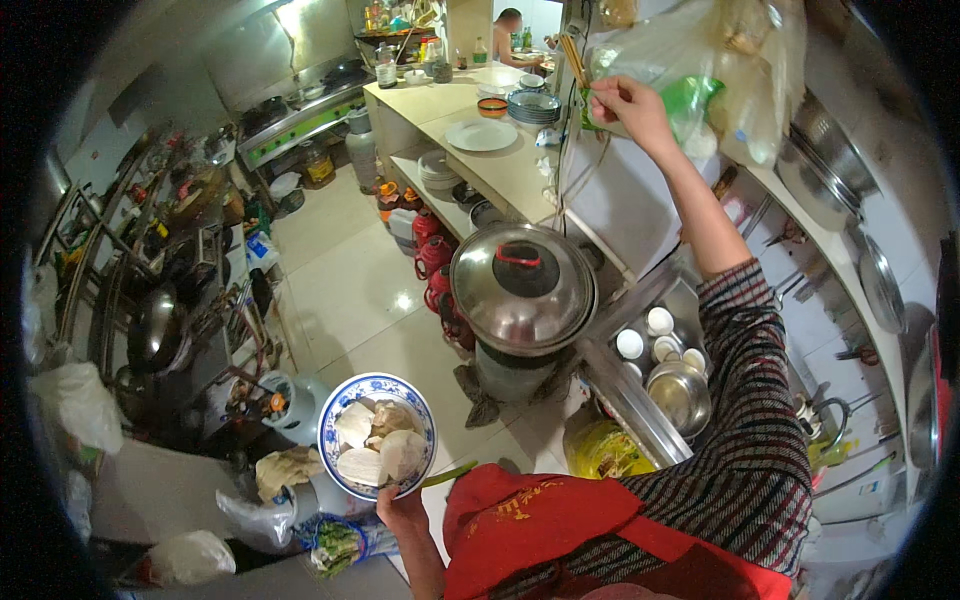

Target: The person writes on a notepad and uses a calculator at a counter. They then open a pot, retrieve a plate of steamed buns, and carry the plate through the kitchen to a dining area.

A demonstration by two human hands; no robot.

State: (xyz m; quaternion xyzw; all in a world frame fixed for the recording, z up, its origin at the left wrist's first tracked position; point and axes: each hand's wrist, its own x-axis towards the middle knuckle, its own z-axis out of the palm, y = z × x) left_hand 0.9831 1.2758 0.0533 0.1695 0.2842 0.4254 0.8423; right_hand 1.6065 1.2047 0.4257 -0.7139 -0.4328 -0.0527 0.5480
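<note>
My left hand (400,510) grips the near rim of a white bowl with a blue floral pattern (328,409). Several pale, flat round breads (361,466) lie in it, with a browner piece (391,421) among them. My right hand (622,105) is raised at the upper right, its fingers closed on some wooden chopsticks (574,60) that point up. Beside that hand are a green packet on the wall and plastic bags (660,52). Between my hands, lower down, stands a large pot with a domed steel lid (480,285) and a red-trimmed handle.
A counter (420,109) bears a white plate (481,136) and stacked blue bowls (534,107). Red thermos flasks (432,256) line its foot. At the right, a steel sink (686,292) holds white cups and a metal bowl (679,397). A person (506,37) is beyond the opening. Cluttered racks stand left.
</note>
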